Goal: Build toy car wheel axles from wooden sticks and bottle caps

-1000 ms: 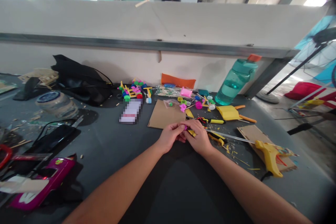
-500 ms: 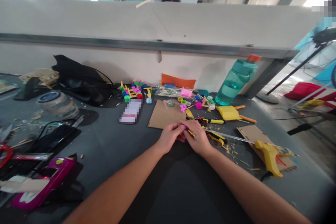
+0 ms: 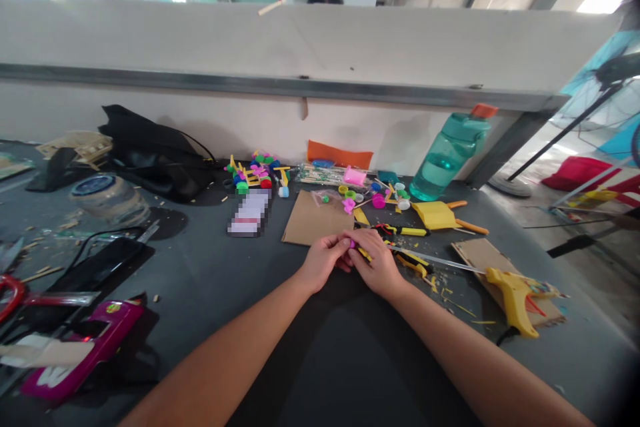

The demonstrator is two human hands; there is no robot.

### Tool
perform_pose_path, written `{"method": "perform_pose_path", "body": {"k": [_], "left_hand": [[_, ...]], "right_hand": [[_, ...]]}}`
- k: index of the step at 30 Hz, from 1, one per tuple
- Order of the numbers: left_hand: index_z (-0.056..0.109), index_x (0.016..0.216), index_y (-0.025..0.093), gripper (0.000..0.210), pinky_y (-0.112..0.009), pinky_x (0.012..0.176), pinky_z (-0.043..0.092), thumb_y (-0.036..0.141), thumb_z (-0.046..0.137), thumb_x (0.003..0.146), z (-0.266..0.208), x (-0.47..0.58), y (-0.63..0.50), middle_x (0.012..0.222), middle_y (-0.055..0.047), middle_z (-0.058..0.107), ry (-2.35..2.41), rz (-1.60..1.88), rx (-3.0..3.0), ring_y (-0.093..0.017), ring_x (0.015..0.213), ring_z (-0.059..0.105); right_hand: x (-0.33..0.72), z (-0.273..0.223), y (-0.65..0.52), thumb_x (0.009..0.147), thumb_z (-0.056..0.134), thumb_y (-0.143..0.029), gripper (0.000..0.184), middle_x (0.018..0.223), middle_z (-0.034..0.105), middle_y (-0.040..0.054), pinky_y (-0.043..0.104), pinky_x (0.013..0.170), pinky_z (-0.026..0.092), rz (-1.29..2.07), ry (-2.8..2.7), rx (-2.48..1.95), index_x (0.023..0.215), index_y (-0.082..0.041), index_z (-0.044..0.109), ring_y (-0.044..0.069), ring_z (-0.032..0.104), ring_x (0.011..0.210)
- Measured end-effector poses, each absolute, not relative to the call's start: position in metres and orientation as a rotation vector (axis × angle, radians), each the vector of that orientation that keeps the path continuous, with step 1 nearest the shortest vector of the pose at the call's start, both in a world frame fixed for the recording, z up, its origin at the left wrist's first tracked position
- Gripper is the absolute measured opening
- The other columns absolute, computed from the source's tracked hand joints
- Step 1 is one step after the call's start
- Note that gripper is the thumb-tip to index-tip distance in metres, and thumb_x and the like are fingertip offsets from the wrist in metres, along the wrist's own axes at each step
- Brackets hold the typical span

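My left hand (image 3: 324,261) and my right hand (image 3: 374,260) meet over the near edge of a brown cardboard piece (image 3: 315,217). Both are closed, fingertips together, around a small purple piece (image 3: 353,244) that looks like clay; the fingers cover most of it. A bit of yellow (image 3: 365,255) shows under my right fingers, and I cannot tell whether it is held. Just beyond my right hand lie yellow-and-black pliers (image 3: 413,231). Small coloured bottle caps (image 3: 379,201) and a pink clay lump (image 3: 349,205) sit past the cardboard.
On the right are a yellow glue gun (image 3: 515,300) on cardboard, a yellow piece with orange sticks (image 3: 436,216) and a teal bottle (image 3: 450,157). Left of centre are a phone (image 3: 249,212) and stick-and-clay models (image 3: 257,173). Further left are a jar (image 3: 110,200) and a magenta device (image 3: 87,347).
Almost nothing differs. The fingers shift very slightly around the small purple piece, and both arms keep their place.
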State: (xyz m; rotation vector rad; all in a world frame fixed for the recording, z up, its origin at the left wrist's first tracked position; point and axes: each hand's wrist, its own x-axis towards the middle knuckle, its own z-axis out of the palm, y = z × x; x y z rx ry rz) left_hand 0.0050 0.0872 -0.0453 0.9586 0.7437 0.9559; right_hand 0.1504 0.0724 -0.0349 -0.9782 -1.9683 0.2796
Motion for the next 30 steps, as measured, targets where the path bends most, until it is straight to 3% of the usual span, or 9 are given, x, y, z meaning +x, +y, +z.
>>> {"method": "perform_pose_path", "body": {"k": [11, 22, 30], "left_hand": [[0.061, 0.074, 0.012, 0.029, -0.020, 0.048, 0.047, 0.040, 0.069, 0.071, -0.0401, 0.0060, 0.0861, 0.055, 0.001, 0.059, 0.736, 0.964, 0.922, -0.008, 0.048, 0.055], [0.063, 0.075, 0.013, 0.030, -0.021, 0.051, 0.048, 0.040, 0.072, 0.069, -0.0385, 0.0056, 0.0849, 0.059, 0.002, 0.059, 0.714, 0.953, 0.928, -0.009, 0.052, 0.056], [0.064, 0.070, 0.012, 0.025, -0.021, 0.049, 0.046, 0.036, 0.071, 0.070, -0.0412, 0.0062, 0.0843, 0.056, 0.002, 0.058, 0.751, 1.005, 0.900, -0.008, 0.049, 0.054]], "right_hand": [[0.1516, -0.0388, 0.0745, 0.081, 0.058, -0.017, 0.022, 0.097, 0.065, 0.0055, 0.040, 0.083, 0.048, 0.305, -1.882, -1.025, 0.102, -0.024, 0.061, 0.022, 0.056, 0.094], [0.1520, -0.0351, 0.0745, 0.079, 0.055, -0.014, 0.023, 0.094, 0.066, 0.0056, 0.042, 0.082, 0.049, 0.270, -1.870, -1.012, 0.098, -0.025, 0.063, 0.023, 0.058, 0.092], [0.1510, -0.0337, 0.0733, 0.081, 0.055, -0.015, 0.030, 0.101, 0.066, 0.0060, 0.042, 0.087, 0.046, 0.274, -1.949, -0.966, 0.109, -0.024, 0.061, 0.023, 0.057, 0.097]]}}
